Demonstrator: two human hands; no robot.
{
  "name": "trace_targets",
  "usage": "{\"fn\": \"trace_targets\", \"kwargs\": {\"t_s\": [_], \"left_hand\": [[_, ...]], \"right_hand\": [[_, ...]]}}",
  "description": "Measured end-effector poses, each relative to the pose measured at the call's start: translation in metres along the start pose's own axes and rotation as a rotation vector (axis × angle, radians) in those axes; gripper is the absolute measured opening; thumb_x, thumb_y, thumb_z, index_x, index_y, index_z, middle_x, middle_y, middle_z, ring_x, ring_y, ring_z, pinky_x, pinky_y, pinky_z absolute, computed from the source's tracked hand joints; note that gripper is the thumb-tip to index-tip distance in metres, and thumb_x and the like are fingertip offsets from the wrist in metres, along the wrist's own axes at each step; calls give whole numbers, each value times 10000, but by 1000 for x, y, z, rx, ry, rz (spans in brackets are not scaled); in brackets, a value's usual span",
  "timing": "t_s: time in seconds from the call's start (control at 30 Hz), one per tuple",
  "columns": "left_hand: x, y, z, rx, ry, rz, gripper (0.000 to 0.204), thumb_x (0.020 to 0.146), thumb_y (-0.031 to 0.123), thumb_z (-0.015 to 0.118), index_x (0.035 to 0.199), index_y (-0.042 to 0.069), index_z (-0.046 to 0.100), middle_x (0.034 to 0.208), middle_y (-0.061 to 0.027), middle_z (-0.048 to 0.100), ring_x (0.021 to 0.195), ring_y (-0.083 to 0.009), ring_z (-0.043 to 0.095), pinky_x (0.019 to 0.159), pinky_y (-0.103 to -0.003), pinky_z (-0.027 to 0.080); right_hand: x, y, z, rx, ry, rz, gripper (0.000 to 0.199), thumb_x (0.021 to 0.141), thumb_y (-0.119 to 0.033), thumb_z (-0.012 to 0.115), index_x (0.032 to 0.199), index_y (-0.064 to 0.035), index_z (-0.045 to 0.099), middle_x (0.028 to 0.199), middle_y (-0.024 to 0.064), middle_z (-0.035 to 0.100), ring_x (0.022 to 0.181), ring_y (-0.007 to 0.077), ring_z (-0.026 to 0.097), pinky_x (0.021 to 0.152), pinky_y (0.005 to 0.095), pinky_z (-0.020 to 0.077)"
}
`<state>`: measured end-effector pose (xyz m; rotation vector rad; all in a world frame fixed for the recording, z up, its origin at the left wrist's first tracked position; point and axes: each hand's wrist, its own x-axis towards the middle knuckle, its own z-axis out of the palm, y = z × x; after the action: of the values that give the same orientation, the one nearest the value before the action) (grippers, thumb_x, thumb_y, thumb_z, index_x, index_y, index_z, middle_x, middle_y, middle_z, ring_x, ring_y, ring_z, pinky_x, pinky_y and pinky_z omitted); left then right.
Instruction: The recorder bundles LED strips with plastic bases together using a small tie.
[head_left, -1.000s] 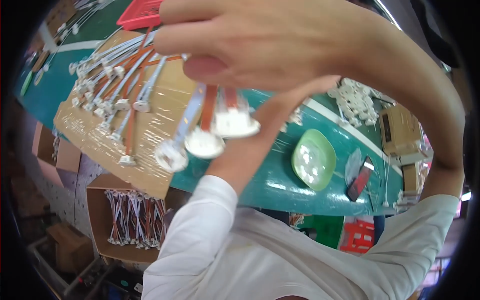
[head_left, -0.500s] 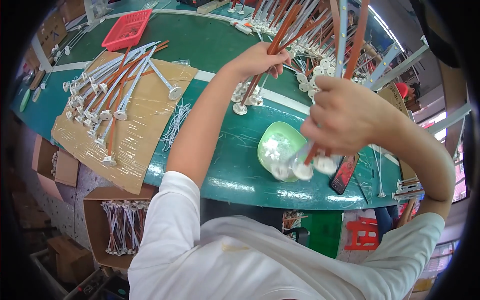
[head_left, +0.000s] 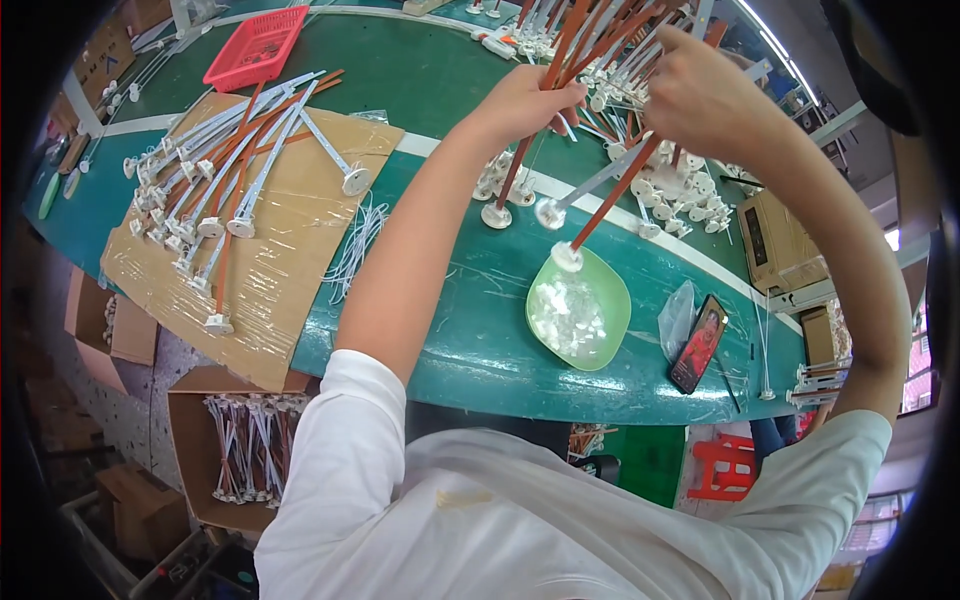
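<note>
Head view: left hand [head_left: 525, 105] closed round a bundle of red and white rods [head_left: 560, 60], fingers wrapped, bundle held upright over the far side of the green table [head_left: 450, 340]. Right hand [head_left: 705, 95] also closed, gripping rods at the top of the same cluster; two of them, one red, one white, slant down from it, disc ends hanging just above the green dish [head_left: 580, 310]. Dish holds small white parts and sits near the table's front edge. Phone [head_left: 698, 343] lies just right of the dish, a clear bag [head_left: 677, 315] between them. More disc-ended rods lie in a row on the cardboard sheet [head_left: 270, 260] at left. Red basket [head_left: 258, 45] at far left. Open box [head_left: 200, 440] of rods below the table edge
</note>
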<state>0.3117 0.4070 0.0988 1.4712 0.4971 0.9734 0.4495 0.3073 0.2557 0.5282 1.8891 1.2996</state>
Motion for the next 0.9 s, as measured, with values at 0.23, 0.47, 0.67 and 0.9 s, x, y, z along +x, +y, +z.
{"fn": "trace_targets", "kwargs": {"t_s": [0.23,0.47,0.67,0.9], "left_hand": [[0,-1,-5,24,9,13,243,940,295,604,923,56,640,761,-30,636,696,-115,609,663,-260,452],[6,-5,-3,139,51,10,233,909,282,624,960,55,643,794,-39,653,717,-122,623,677,-281,463],[3,-3,-11,149,-20,48,264,829,229,693,1029,63,646,876,-52,679,782,-131,623,735,-298,483],[-1,-3,-1,178,-109,170,579,605,205,850,1133,86,644,921,-56,682,877,-140,640,759,-307,518]], "right_hand": [[19,7,9,-89,-164,36,112,724,-183,689,613,-174,692,614,-11,629,690,138,627,898,333,401],[40,-15,34,33,-99,-19,92,722,-215,690,630,-212,692,639,-39,643,694,155,657,699,327,435],[50,-20,26,114,15,68,67,683,-150,687,617,-159,694,621,6,655,678,178,663,746,331,464],[53,-15,18,222,104,103,56,728,-173,678,696,-187,721,688,-9,674,781,198,694,661,306,526]]}}
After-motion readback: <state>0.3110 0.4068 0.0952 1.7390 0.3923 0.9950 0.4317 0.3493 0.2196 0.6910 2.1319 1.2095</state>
